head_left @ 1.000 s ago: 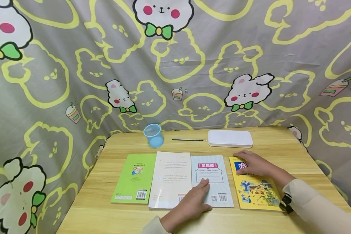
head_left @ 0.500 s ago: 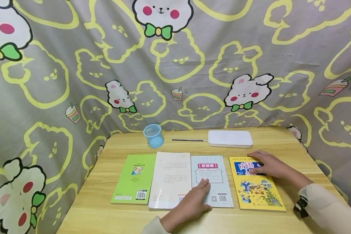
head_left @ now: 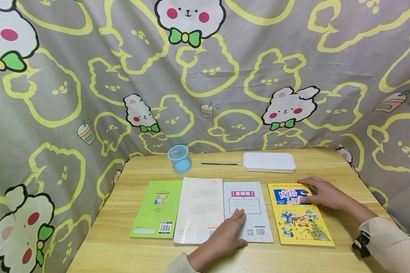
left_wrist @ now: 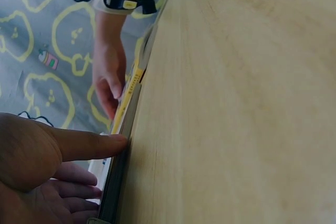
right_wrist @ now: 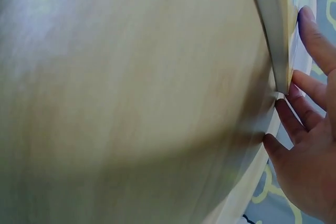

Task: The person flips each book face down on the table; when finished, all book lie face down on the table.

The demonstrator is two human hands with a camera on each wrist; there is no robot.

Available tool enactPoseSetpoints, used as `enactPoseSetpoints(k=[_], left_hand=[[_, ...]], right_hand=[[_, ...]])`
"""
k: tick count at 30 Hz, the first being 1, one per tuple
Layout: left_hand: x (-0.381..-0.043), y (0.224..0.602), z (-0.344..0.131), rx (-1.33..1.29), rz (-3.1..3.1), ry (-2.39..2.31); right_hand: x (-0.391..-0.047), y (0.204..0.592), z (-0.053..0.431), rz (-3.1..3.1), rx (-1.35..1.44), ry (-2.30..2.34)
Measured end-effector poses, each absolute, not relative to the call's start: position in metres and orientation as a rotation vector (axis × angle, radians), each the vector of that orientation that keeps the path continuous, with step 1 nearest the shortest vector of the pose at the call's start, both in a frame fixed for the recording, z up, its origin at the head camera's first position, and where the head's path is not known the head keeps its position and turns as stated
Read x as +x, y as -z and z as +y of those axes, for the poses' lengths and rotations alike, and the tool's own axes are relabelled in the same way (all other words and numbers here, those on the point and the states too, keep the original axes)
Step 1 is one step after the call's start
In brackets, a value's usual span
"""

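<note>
In the head view, my left hand (head_left: 225,233) rests on the lower part of a light-blue book (head_left: 263,220), its fingers lying over the cover. The left wrist view shows that hand's thumb (left_wrist: 89,145) straight, at the book's edge. My right hand (head_left: 324,194) is at the upper right corner of a yellow book (head_left: 302,237) with a blue title block, partly covering it. In the right wrist view, the right hand's fingers (right_wrist: 310,87) are spread and loosely bent along the book's edge, without a clear grip.
A white book (head_left: 201,212) and a green book (head_left: 153,212) lie to the left of the light-blue one. Behind them stand a blue cup (head_left: 181,163), a thin dark pencil-like stick (head_left: 220,163) and a white case (head_left: 269,162). A patterned curtain (head_left: 205,87) surrounds the wooden table (head_left: 102,231).
The right hand has slid to the right over the yellow book, uncovering more of its title. The left hand and the books look unmoved.
</note>
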State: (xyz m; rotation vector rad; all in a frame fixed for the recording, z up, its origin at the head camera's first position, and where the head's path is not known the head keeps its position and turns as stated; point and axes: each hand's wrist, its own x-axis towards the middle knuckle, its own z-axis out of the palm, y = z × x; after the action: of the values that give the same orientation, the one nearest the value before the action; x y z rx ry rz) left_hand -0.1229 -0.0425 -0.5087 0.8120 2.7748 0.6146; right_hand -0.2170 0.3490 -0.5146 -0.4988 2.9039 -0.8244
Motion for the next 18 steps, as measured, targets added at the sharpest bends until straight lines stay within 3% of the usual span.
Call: enactPoseSetpoints(k=[18], left_hand=[[-0.1217,0.5065,-0.0424,0.799,2.773,-0.607]], right_hand=[[-0.2161,0.5221,0.353,2.861,-0.445,0.931]])
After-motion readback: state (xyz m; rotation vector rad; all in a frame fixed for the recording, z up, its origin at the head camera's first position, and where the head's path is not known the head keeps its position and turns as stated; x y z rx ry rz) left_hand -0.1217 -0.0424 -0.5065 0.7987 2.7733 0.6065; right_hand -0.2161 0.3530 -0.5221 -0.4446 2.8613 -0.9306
